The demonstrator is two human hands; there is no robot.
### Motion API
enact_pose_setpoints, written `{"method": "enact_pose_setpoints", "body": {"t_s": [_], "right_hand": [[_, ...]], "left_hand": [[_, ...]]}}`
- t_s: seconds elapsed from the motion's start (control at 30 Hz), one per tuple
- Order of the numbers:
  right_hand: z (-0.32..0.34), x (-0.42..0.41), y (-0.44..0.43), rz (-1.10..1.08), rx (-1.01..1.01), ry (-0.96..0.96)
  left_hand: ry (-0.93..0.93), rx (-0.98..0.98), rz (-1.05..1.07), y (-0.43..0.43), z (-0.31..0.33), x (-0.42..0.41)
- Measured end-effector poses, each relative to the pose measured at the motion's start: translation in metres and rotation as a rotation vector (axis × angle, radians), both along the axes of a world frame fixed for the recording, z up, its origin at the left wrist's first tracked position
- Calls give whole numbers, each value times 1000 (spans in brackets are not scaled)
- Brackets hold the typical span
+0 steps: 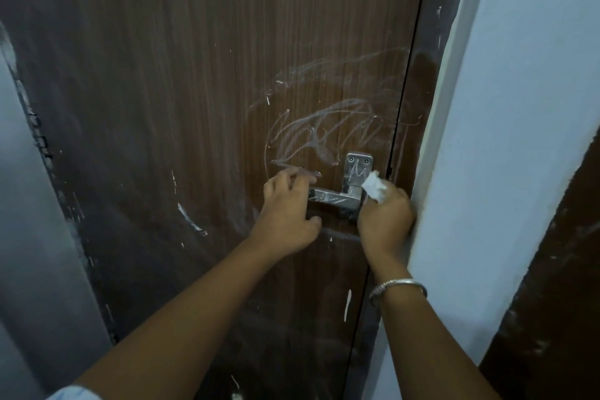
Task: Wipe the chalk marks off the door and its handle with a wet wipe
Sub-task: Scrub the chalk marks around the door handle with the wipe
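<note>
A brown wood-grain door (pixel 194 107) fills most of the view, shut against a dark frame (pixel 418 81) on the right, with a pale wall (pixel 519 107) beyond that. White chalk marks (pixel 328 127) scrawl in loops and zigzags over the door's right half, just above the lever, and thinner chalk streaks lie scattered lower down and to the left. A metal handle (pixel 337 196) sits near the door's right edge: an upright back plate with two screws at the top carries a chalk squiggle, and the horizontal lever points left, also scribbled with chalk. The left hand (pixel 289 214) reaches around the free end of the lever, fingers curled over it from above and thumb below, loosely gripping it. The right hand (pixel 384 217) is closed around a bunched white wet wipe (pixel 375 187), pinching it so that a crumpled wad sticks out above the knuckles and touches the right edge of the back plate, where lever and plate meet. A silver bangle (pixel 397 287) circles the right wrist. A light blue sleeve (pixel 74 394) edge shows at the bottom left corner.
</note>
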State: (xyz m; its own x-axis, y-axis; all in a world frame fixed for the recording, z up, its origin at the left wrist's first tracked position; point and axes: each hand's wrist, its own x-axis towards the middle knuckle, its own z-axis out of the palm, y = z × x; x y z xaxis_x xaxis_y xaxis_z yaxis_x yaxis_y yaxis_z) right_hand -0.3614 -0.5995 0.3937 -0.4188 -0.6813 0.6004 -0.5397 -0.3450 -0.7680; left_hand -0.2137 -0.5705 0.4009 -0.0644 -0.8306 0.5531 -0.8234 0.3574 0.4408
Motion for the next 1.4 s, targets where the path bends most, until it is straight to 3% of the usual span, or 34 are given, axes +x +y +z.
{"method": "enact_pose_setpoints", "body": {"t_s": [0.13, 0.3, 0.57, 0.7, 0.87, 0.97, 1.07, 1.4], "right_hand": [[-19, -2, 5, 9, 77, -11], [6, 0, -7, -33, -47, 24], [-56, 7, -4, 11, 118, -172], [-53, 15, -8, 27, 236, -492], [-42, 31, -4, 251, 363, -1341], [-33, 40, 1, 380, 300, -1625], [-30, 46, 3, 470, 317, -1782], [-29, 41, 4, 544, 339, -1987]], "left_hand": [[-32, -2, 26, -3, -4, -5], [24, -66, 52, -4, 1, 1], [70, -37, 78, -1, -8, 6], [195, -26, 68, 7, -12, 1], [240, 4, 54, 13, -18, -2], [212, -3, 76, 15, -22, 2], [190, 3, 110, 17, -23, 6], [190, 25, 106, 20, -25, 10]]}}
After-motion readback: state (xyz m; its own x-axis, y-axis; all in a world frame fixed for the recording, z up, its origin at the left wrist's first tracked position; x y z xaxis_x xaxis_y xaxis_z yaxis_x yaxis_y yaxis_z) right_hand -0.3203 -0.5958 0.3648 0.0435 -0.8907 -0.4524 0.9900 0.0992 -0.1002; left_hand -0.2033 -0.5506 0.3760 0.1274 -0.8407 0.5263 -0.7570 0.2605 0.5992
